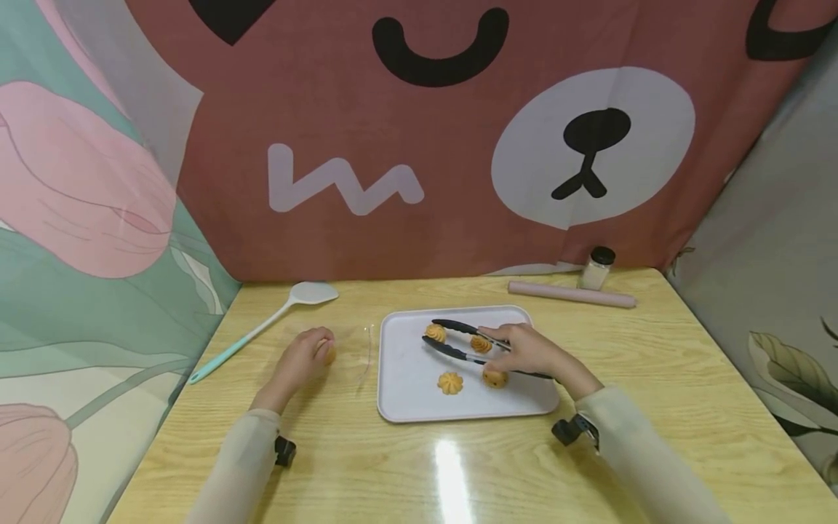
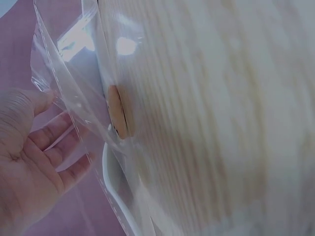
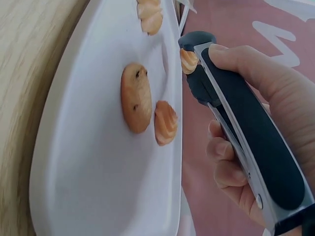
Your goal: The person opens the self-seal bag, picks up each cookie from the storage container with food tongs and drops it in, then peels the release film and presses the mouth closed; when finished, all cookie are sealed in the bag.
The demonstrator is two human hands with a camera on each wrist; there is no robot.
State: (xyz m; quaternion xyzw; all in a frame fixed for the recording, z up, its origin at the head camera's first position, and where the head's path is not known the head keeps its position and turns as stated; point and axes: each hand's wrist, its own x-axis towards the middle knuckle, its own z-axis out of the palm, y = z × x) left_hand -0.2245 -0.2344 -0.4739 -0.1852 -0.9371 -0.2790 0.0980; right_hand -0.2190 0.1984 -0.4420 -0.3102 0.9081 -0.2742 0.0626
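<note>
My left hand (image 1: pixel 303 362) pinches the edge of a clear plastic bag (image 2: pixel 74 93). Inside the bag, low on the tabletop, shows a cookie (image 2: pixel 117 112). My right hand (image 1: pixel 529 351) grips black and silver tongs (image 3: pixel 246 123) over the white tray (image 1: pixel 412 407). Between the tong tips is a swirled cookie (image 1: pixel 435 333), also seen in the right wrist view. Nearby on the tray are a darker swirled cookie (image 1: pixel 481 343), a flower-shaped cookie (image 1: pixel 450 383) and a round cookie with dark specks (image 1: pixel 495 379).
A spatula (image 1: pixel 313 292) with a mint handle lies at the back left of the wooden table (image 1: pixel 340 466). Towards the back right are a pinkish rolling pin (image 1: pixel 571 294) and a black-lidded jar (image 1: pixel 596 269). A printed curtain (image 1: pixel 366 240) hangs behind the table.
</note>
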